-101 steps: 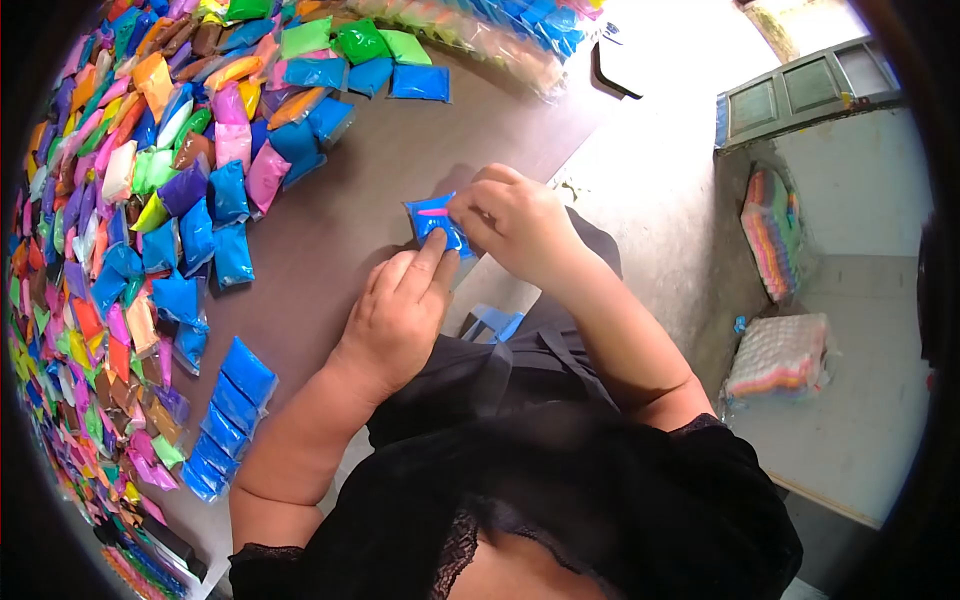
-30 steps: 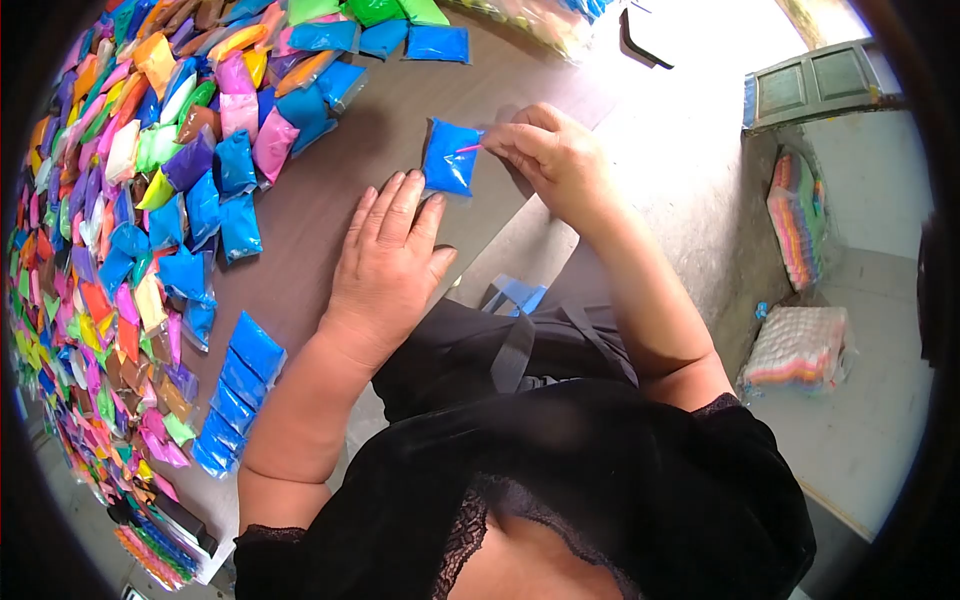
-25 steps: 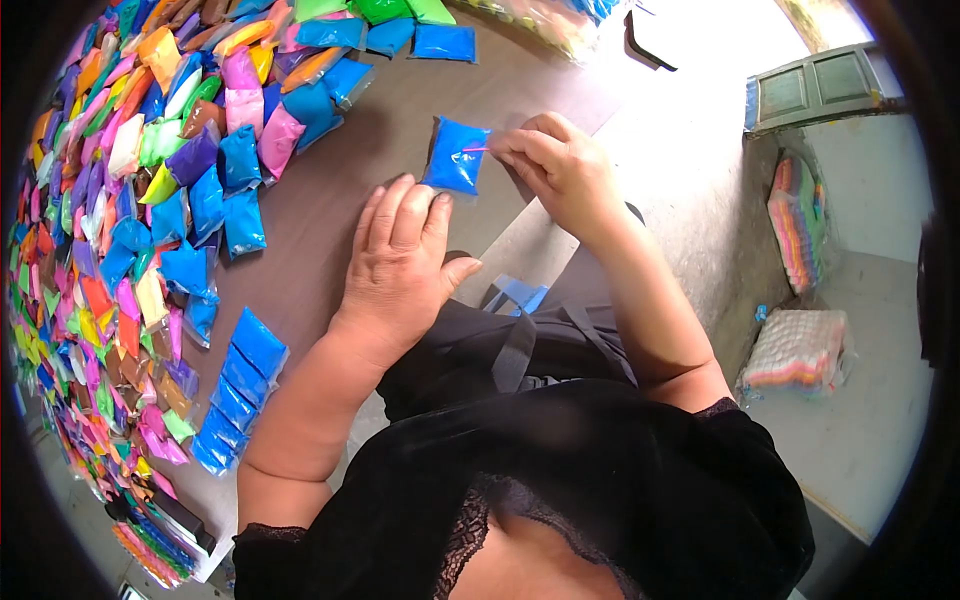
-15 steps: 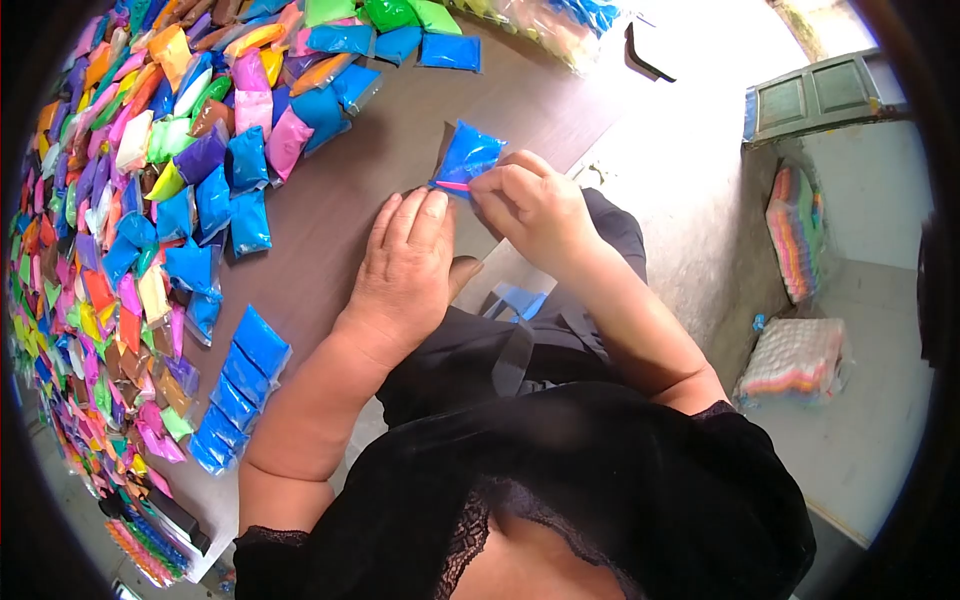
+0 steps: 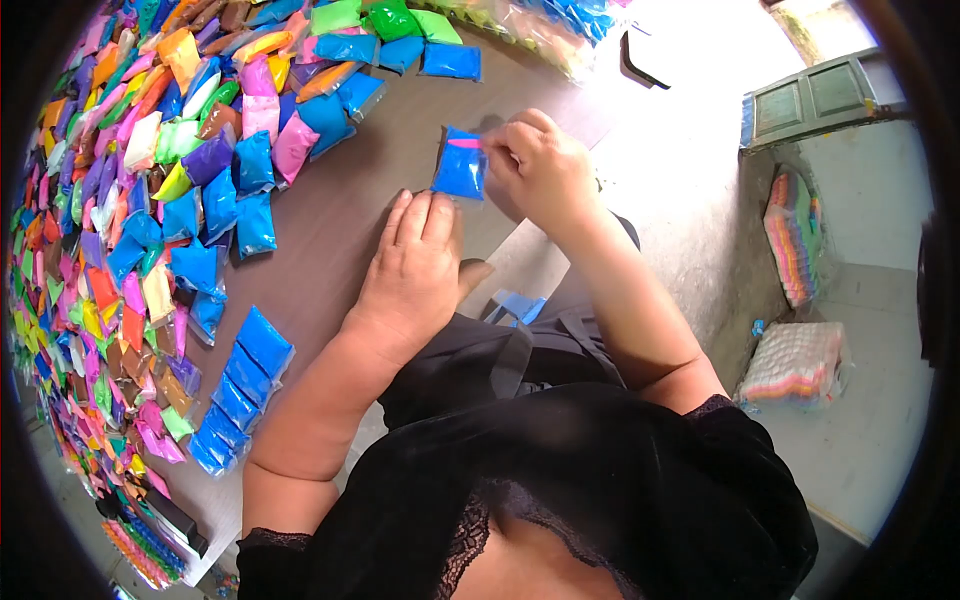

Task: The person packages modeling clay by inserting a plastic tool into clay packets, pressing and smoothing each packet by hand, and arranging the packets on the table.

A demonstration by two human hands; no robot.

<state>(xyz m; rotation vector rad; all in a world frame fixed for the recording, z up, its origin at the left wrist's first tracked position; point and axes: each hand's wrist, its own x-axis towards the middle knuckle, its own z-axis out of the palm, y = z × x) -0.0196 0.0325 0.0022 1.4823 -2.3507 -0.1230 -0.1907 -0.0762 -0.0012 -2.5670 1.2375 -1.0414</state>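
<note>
Left hand (image 5: 412,270): palm down on the table (image 5: 330,215), fingers extended and close together, thumb apart and pointing toward the right; fingertips at the near edge of the blue packet, contact with its film not certain.
Right hand (image 5: 545,165): raised at the packet's right side, thumb and fingers pinching one end of the pink stick; the other fingers curled.
Blue packet (image 5: 460,175): lying on the table, just beyond the left fingertips and to the left of the right hand; clear, glossy wrapping over blue contents.
Pink stick (image 5: 464,143): short and thin, extending leftward from the right fingertips across the far part of the packet.
Packet row (image 5: 242,385): overlapping blue packets in a slanting line, left of the left hand and beside the left forearm.
Packet pile (image 5: 150,215): many colours, heaped over the table well to the left of both hands; blue, green and pink pieces along its nearer border.
Outlying packet (image 5: 452,62): blue, flat on the table, beyond both hands at the pile's far right end.
Clear bag (image 5: 545,35): partly in view, beyond the hands, with pale and blue contents.
Black strip (image 5: 637,66): bent, beyond and to the right of the right hand.
Bundles: one striped (image 5: 793,235), one whitish (image 5: 795,362), both well to the right of the right hand.
</note>
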